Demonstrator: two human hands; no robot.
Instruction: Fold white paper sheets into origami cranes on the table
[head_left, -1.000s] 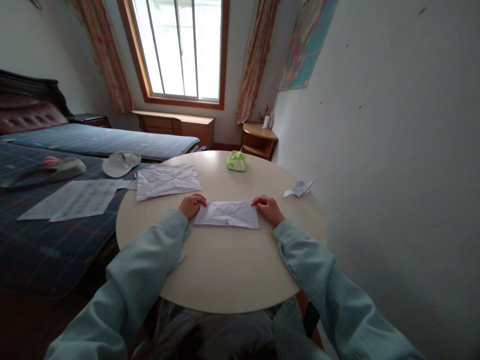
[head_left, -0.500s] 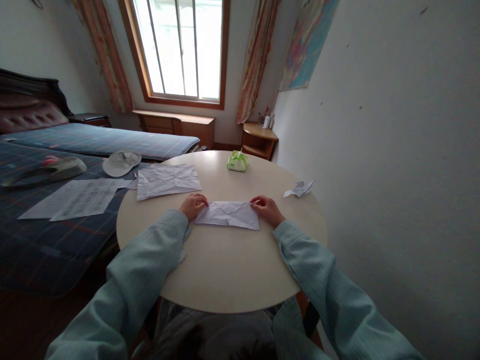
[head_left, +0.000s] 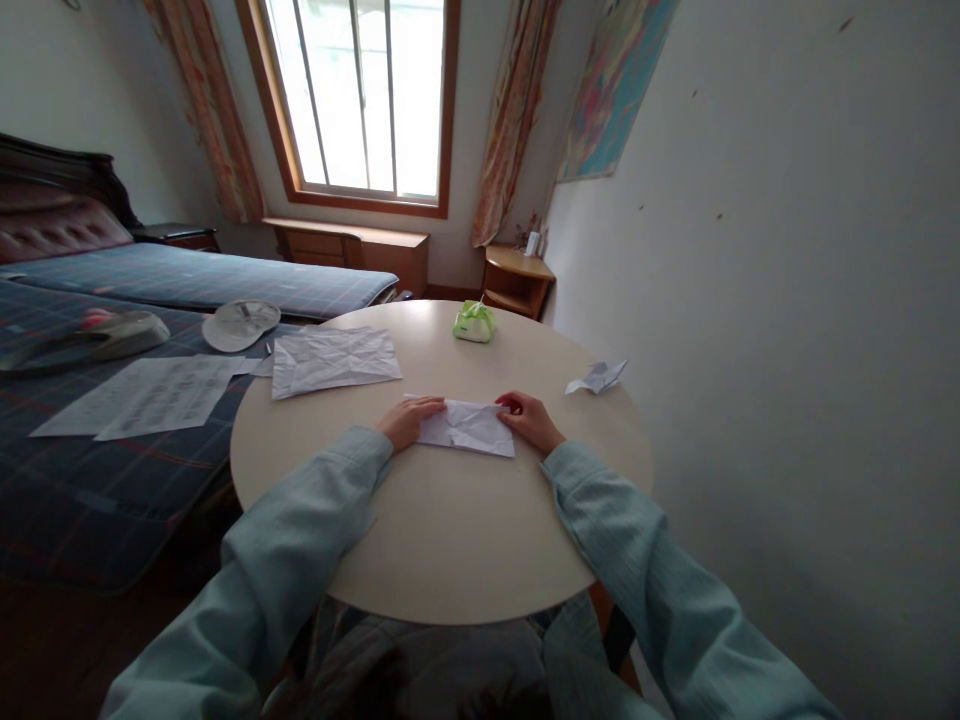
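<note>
A folded, creased sheet of white paper [head_left: 466,428] lies on the round table in front of me. My left hand [head_left: 409,420] rests on its left part, with the fingers stretched out flat across it and covering some of that side. At the top right corner of the sheet, the fingers and thumb of my right hand [head_left: 529,418] are closed on the paper's edge.
The round cream table [head_left: 457,550] holds a crumpled paper sheet [head_left: 337,360] at the left, a green tissue pack [head_left: 474,322] at the back and a folded paper piece [head_left: 598,377] at the right. Printed sheets [head_left: 161,395] and a cap [head_left: 240,326] lie on the bed.
My left hand has slid right from the sheet's top left corner onto the paper, its fingers now flat. My right hand stays at the right corner, nearly still.
</note>
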